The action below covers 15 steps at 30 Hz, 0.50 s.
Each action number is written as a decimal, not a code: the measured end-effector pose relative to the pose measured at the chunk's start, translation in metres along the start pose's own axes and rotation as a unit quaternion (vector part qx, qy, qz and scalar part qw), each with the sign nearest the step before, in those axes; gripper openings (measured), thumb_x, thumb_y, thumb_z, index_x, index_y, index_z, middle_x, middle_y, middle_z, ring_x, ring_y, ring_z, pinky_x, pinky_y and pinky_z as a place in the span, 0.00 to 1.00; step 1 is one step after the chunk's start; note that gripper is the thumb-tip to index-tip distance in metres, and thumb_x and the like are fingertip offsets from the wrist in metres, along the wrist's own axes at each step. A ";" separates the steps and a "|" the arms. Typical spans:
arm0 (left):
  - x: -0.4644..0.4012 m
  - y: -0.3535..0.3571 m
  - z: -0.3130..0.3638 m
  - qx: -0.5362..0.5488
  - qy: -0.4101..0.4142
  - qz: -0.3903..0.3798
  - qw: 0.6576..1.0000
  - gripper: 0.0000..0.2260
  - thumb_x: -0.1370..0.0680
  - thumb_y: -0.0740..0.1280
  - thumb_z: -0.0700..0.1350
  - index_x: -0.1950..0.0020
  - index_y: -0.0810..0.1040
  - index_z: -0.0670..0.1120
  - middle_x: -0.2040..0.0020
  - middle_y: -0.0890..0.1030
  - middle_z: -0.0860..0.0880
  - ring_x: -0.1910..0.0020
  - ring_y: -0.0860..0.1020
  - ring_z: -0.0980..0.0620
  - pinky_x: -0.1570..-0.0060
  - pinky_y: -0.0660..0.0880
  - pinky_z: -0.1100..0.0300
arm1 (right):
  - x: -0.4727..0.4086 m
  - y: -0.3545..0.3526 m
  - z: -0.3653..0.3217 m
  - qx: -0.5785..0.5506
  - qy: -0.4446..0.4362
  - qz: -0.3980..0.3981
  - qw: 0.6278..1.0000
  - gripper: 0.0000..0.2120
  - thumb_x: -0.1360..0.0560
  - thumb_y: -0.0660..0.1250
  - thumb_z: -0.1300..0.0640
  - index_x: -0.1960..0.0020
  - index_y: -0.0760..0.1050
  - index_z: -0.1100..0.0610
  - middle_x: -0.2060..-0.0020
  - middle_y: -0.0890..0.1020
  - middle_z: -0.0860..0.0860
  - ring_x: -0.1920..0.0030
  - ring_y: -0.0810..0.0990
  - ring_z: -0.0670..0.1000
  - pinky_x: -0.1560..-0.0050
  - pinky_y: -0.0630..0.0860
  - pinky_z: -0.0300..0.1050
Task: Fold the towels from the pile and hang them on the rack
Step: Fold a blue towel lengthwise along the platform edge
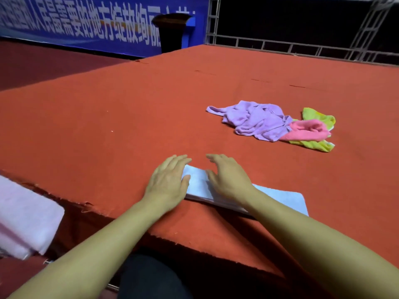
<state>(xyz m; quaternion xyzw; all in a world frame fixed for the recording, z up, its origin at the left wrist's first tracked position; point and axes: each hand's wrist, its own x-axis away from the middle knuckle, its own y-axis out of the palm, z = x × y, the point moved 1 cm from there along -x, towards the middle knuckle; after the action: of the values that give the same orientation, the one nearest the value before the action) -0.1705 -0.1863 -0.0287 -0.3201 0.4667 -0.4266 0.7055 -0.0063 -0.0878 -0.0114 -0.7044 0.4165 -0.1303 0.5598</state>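
Note:
A light blue towel lies folded into a long strip near the front edge of the red-covered table. My left hand lies flat with straight fingers on the strip's left end. My right hand rests on the towel just beside it, fingers relaxed and slightly arched. Farther back on the right sits the pile: a crumpled purple towel, a pink towel and a yellow-green towel under it. A pale pink folded towel hangs at the lower left; what it hangs on is hidden.
The table's cloth edge is frayed along the front left. A blue banner with white writing and a dark pedestal stand behind the table. A metal truss frame runs along the far right. Bare red cloth lies left of the towels.

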 end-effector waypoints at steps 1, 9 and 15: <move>-0.003 0.004 -0.001 -0.043 0.022 -0.072 0.996 0.27 0.22 0.50 0.57 0.23 0.61 0.53 0.22 0.61 0.53 0.22 0.57 0.49 0.24 0.54 0.51 | 0.015 -0.007 0.008 0.056 0.011 -0.006 0.998 0.25 0.22 0.58 0.47 0.26 0.65 0.49 0.33 0.74 0.51 0.36 0.73 0.58 0.37 0.70 0.54; -0.009 0.016 -0.011 -0.138 0.016 -0.280 0.950 0.26 0.17 0.45 0.60 0.20 0.44 0.59 0.19 0.45 0.56 0.21 0.40 0.53 0.23 0.43 0.46 | 0.081 -0.023 0.085 0.122 0.144 -0.198 0.962 0.32 0.21 0.44 0.32 0.21 0.44 0.42 0.21 0.54 0.46 0.21 0.51 0.54 0.24 0.43 0.62; -0.021 0.013 0.054 -0.154 0.098 -0.171 0.968 0.26 0.19 0.44 0.56 0.20 0.50 0.54 0.19 0.50 0.55 0.21 0.45 0.52 0.24 0.41 0.43 | 0.087 -0.049 0.088 0.114 0.127 -0.126 0.977 0.31 0.20 0.47 0.34 0.20 0.45 0.42 0.20 0.53 0.46 0.21 0.49 0.52 0.24 0.43 0.61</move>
<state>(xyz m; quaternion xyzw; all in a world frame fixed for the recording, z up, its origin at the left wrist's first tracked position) -0.1208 -0.1587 -0.0117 -0.4563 0.5321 -0.4935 0.5149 0.1264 -0.0898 -0.0217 -0.6606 0.3746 -0.3346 0.5580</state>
